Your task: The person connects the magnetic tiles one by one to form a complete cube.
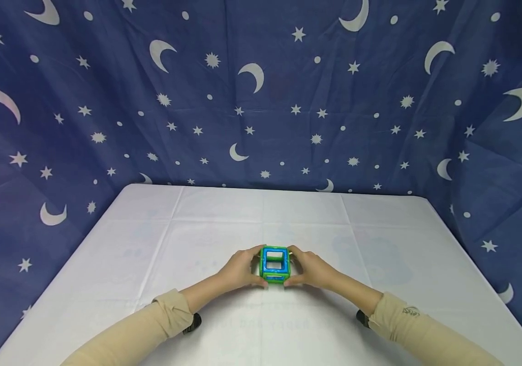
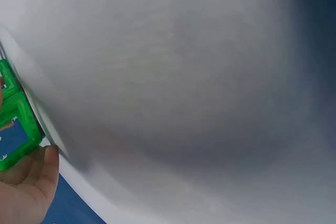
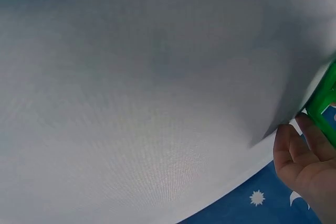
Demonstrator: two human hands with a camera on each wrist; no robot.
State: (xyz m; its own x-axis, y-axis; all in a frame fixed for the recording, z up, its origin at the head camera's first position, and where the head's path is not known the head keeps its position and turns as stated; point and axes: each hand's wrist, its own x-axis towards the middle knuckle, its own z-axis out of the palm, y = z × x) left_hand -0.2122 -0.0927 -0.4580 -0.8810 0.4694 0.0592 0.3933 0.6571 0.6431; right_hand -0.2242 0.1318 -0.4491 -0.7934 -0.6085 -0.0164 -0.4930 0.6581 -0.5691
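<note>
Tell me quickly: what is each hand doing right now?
Left hand: holds the left side of the cube.
Right hand: holds the cube's right side.

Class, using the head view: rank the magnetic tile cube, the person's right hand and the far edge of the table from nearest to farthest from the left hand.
1. Magnetic tile cube: the left hand grips its left side.
2. Right hand: just across the cube, on its right side.
3. Far edge of the table: well beyond both hands, against the starry backdrop.
</note>
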